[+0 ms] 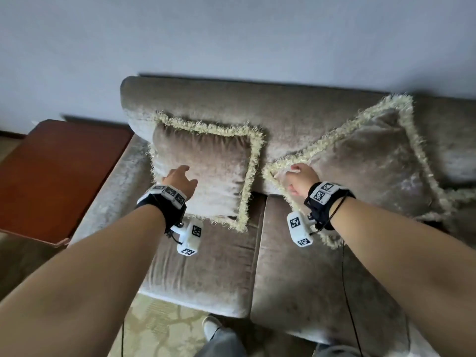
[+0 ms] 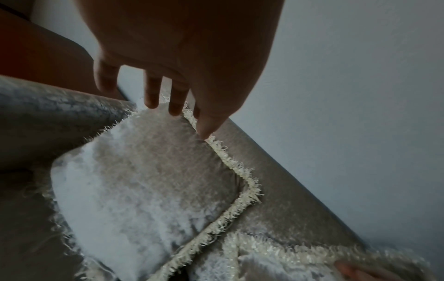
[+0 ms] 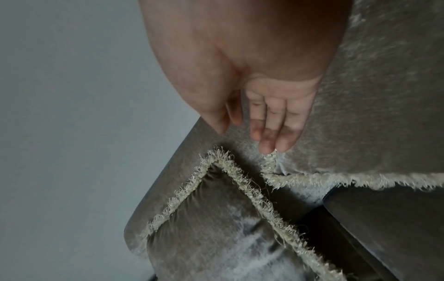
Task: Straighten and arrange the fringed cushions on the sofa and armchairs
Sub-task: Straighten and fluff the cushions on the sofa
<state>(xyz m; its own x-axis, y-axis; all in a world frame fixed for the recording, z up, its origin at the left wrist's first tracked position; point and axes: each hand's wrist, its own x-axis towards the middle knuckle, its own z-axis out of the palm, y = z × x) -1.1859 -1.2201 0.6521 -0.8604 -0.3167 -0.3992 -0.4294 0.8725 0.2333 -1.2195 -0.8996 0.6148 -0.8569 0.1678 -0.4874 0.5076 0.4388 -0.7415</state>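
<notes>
Two taupe velvet cushions with cream fringe lean on the sofa back (image 1: 257, 104). The left cushion (image 1: 211, 171) (image 2: 149, 180) (image 3: 216, 237) stands nearly square by the armrest. The larger right cushion (image 1: 365, 161) (image 3: 372, 114) is tilted like a diamond, one corner pointing left. My left hand (image 1: 180, 180) (image 2: 177, 114) is over the left cushion's face with straight fingers, and the thumb tip touches its top fringe. My right hand (image 1: 298, 177) (image 3: 242, 138) is at the right cushion's left corner; its straight fingertips (image 3: 266, 150) touch the fringe and grip nothing.
A red-brown wooden side table (image 1: 59, 176) stands left of the armrest (image 1: 116, 191). The seat pads (image 1: 206, 266) in front of the cushions are bare. A pale wall rises behind the sofa. Patterned carpet (image 1: 159, 328) and my shoe (image 1: 211, 328) are below.
</notes>
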